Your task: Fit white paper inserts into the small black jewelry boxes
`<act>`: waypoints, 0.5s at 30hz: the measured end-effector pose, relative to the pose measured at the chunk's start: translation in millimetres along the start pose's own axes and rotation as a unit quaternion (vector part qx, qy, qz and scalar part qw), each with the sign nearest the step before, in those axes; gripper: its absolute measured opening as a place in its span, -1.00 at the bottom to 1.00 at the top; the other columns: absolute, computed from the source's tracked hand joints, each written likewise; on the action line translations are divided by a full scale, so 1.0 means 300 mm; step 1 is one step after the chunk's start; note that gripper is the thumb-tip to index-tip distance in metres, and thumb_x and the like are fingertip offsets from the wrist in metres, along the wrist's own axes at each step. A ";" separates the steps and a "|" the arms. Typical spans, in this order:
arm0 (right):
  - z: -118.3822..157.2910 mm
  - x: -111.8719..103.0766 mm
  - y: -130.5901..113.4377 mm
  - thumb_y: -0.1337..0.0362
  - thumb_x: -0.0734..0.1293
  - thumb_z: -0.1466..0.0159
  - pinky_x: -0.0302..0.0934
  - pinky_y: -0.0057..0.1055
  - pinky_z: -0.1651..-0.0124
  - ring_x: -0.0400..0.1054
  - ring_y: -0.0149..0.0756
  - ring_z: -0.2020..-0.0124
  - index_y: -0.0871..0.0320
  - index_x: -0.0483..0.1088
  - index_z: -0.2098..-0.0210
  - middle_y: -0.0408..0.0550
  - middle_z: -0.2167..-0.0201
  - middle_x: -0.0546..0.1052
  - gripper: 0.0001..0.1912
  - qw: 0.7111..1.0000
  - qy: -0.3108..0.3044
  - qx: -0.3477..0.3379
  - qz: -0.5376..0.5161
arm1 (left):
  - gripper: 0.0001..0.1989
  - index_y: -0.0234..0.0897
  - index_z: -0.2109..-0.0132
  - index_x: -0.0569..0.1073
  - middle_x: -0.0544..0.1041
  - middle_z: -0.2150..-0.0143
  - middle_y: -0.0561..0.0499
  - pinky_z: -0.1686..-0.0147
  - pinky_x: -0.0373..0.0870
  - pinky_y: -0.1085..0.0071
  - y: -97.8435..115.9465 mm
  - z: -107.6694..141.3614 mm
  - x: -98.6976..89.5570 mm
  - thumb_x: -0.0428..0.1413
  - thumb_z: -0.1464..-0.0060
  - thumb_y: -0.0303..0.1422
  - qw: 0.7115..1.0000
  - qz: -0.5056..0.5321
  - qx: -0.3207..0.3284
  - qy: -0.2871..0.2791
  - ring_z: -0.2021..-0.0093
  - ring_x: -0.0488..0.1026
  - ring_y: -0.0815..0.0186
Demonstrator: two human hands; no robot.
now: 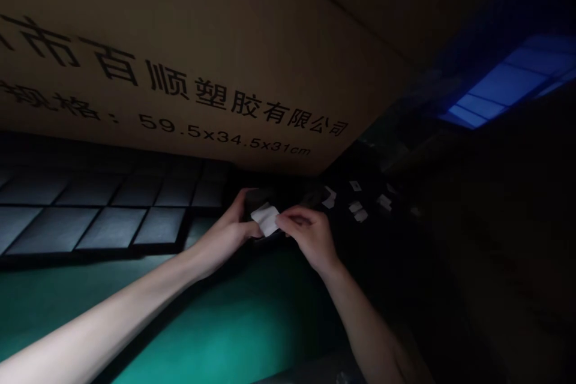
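My left hand (pixel 229 228) and my right hand (pixel 308 237) meet in the middle of the view. Between them is a small white paper or fabric piece (pixel 265 220), pinched by my right fingers at its edge. It lies against a dark, soft-looking item (pixel 257 201), which my left hand grips from the left. The dim light hides that item's shape. Nearby, to the right, several small white pieces (pixel 357 207) lie on a black surface.
A large cardboard box (pixel 180 66) printed with black Chinese text and 59.5x34.5x31cm fills the top of the view. Dark square-tiled panels (pixel 99 216) lie to the left, above a green mat (pixel 234 324). A blue-lit panel (pixel 508 87) glows at upper right.
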State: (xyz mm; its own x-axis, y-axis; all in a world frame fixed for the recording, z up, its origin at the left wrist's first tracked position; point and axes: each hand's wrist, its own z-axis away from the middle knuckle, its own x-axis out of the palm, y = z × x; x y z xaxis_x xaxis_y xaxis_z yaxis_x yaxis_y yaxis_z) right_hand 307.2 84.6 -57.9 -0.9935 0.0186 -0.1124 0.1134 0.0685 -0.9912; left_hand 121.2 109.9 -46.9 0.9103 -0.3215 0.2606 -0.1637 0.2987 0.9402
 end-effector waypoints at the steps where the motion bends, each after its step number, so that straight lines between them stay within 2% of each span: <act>1: -0.005 -0.004 0.006 0.15 0.54 -0.16 0.34 -0.45 0.34 0.43 -0.40 0.41 0.10 0.56 0.39 -0.18 0.46 0.53 -0.82 0.999 -0.008 0.031 -0.016 | -0.35 -0.12 -0.14 0.34 0.52 0.14 0.03 0.21 0.31 0.34 -0.001 0.000 -0.001 0.16 0.17 -0.51 1.000 -0.027 0.005 0.008 0.13 0.44 0.20; 4: -0.018 -0.023 0.021 0.19 0.58 -0.10 0.31 -0.47 0.38 0.43 -0.43 0.44 0.06 0.50 0.19 -0.24 0.41 0.51 -0.68 0.992 -0.060 0.089 -0.072 | -0.38 -0.12 -0.15 0.34 0.52 0.08 0.01 0.15 0.32 0.29 -0.003 0.001 -0.002 0.20 0.12 -0.46 0.996 -0.079 0.026 0.018 0.09 0.44 0.15; 6: -0.022 -0.040 0.022 0.22 0.57 -0.10 0.30 -0.47 0.36 0.44 -0.43 0.41 0.00 0.46 0.02 -0.25 0.36 0.52 -0.53 0.986 -0.097 0.100 -0.089 | -0.42 -0.15 -0.15 0.35 0.51 0.04 -0.02 0.12 0.32 0.26 -0.002 0.002 -0.001 0.21 0.07 -0.42 0.994 -0.097 0.037 0.019 0.08 0.44 0.14; 7: -0.024 -0.048 0.019 0.22 0.56 -0.12 0.31 -0.47 0.33 0.46 -0.41 0.37 -0.01 0.45 -0.02 -0.23 0.33 0.53 -0.53 0.985 -0.114 0.101 -0.084 | -0.43 -0.16 -0.15 0.35 0.51 0.03 -0.02 0.11 0.32 0.25 -0.002 0.002 0.000 0.22 0.05 -0.40 0.994 -0.102 0.038 0.020 0.08 0.44 0.14; 9: -0.025 -0.065 0.010 0.20 0.52 -0.17 0.32 -0.45 0.27 0.48 -0.37 0.27 0.02 0.51 0.06 -0.17 0.27 0.56 -0.65 0.985 -0.130 0.097 -0.053 | -0.45 -0.17 -0.14 0.36 0.51 0.05 -0.02 0.14 0.32 0.25 -0.001 0.002 0.003 0.23 0.04 -0.38 0.995 -0.092 0.030 0.019 0.14 0.44 0.18; 12: -0.026 -0.080 -0.005 0.22 0.50 -0.18 0.33 -0.41 0.11 0.49 -0.32 0.15 0.06 0.55 0.23 -0.16 0.24 0.59 -0.83 0.991 -0.104 0.087 -0.007 | -0.46 -0.18 -0.12 0.38 0.53 0.08 0.01 0.18 0.32 0.30 0.001 0.002 0.009 0.23 0.05 -0.40 1.000 -0.018 0.007 0.011 0.17 0.46 0.22; 15: -0.023 -0.080 -0.017 0.28 0.48 -0.17 0.35 -0.36 0.03 0.51 -0.29 0.12 0.07 0.55 0.25 -0.16 0.24 0.61 -0.86 0.992 -0.097 0.076 0.008 | -0.48 -0.19 -0.10 0.39 0.56 0.12 0.02 0.12 0.34 0.32 0.007 0.005 0.012 0.23 0.06 -0.44 0.997 0.070 -0.018 -0.010 0.09 0.49 0.21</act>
State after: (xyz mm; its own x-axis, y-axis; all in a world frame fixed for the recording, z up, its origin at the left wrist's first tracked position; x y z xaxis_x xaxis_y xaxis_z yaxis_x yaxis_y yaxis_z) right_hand 330.7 90.7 -49.7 -0.9766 -0.1754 -0.1248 0.1408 -0.0819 -0.9867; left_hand 123.6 107.9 -43.7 0.8717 -0.2925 0.3931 -0.2742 0.3738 0.8860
